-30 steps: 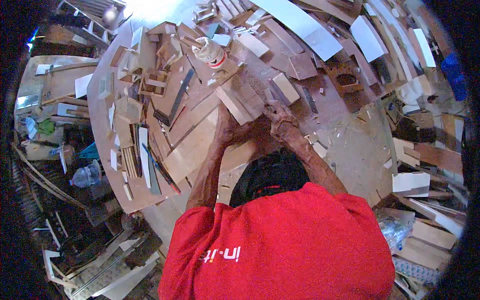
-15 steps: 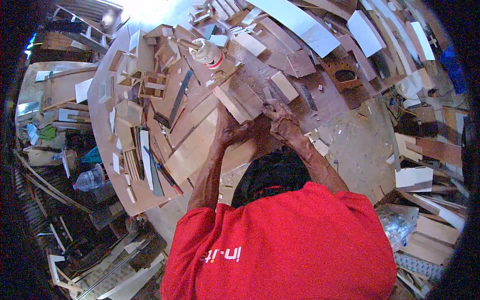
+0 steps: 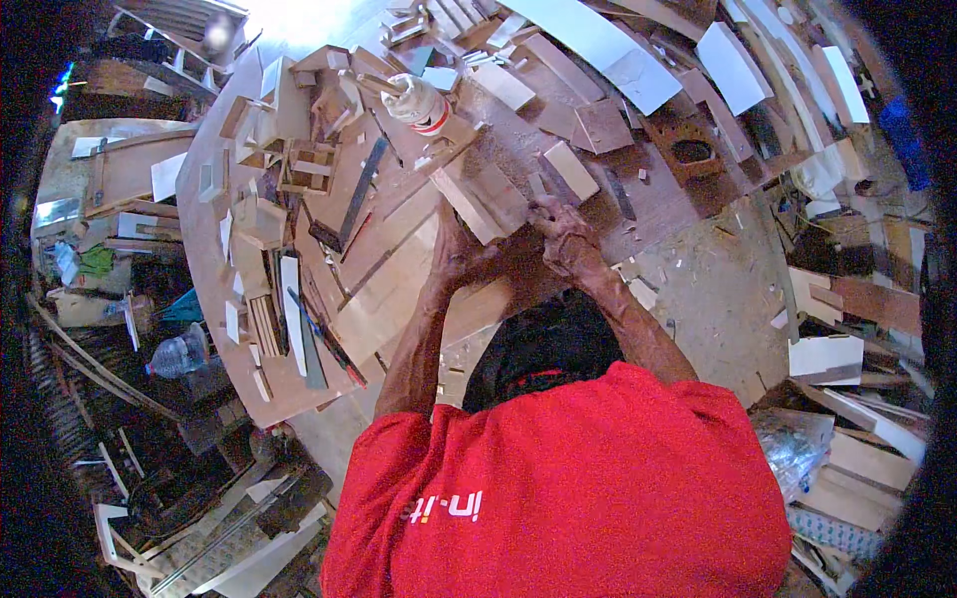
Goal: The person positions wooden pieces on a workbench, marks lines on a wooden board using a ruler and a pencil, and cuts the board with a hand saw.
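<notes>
A boxy wooden piece point(image 3: 481, 204) is at the near side of the bench point(image 3: 289, 401), between the person's hands, with a pale edge turned up toward the camera. The left hand point(image 3: 457, 257) grips it from the near left, its fingers mostly hidden behind the wood. The right hand point(image 3: 566, 244) is bent with curled fingers at the piece's right end; whether it pinches the wood or something small, I cannot tell. Just beyond the piece stands a white container point(image 3: 419, 108) with a red band and a stick poking out of its top. To the right of the piece lie a pale block point(image 3: 571, 172) and a short dark strip point(image 3: 618, 195), then a brown board with an oval hole point(image 3: 690, 149). To the left a dark try square point(image 3: 363, 187) lies aslant, near a small open wooden frame point(image 3: 307, 167). Further toward the bench's left edge are a stack of thin strips point(image 3: 262, 325) and a narrow white strip point(image 3: 292, 311). A long white board point(image 3: 610, 58) spans the far right part. The person's black cap point(image 3: 538, 349) and red shirt point(image 3: 558, 488) fill the lower middle.
</notes>
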`<act>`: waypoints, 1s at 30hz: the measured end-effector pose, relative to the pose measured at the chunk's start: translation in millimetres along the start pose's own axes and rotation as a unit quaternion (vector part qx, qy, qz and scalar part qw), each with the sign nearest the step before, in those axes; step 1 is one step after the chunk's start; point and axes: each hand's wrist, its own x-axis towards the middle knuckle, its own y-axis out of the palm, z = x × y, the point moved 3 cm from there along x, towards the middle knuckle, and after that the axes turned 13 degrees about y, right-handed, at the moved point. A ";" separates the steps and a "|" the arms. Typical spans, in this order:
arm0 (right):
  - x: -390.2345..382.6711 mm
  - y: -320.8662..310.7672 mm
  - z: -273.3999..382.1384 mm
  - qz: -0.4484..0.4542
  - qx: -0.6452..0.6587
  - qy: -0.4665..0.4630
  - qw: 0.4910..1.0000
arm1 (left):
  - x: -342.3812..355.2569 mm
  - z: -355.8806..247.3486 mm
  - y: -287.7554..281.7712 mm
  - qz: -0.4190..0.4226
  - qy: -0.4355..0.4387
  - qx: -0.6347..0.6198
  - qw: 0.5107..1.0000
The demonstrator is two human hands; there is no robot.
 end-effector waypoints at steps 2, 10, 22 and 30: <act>0.5 -1.2 0.7 -0.016 0.010 -0.010 1.000 | 2.5 -4.5 -0.6 0.009 0.020 0.033 0.999; 0.8 -0.6 -5.5 -0.039 0.074 -0.045 0.995 | 0.9 -7.5 0.6 -0.017 -0.042 -0.016 0.999; -5.6 1.5 -11.8 0.004 0.120 -0.025 0.992 | -1.6 10.9 3.4 0.024 -0.015 0.008 1.000; -2.4 10.1 -16.6 -0.016 0.071 -0.036 0.997 | 3.9 -7.7 3.6 0.026 -0.029 -0.008 0.999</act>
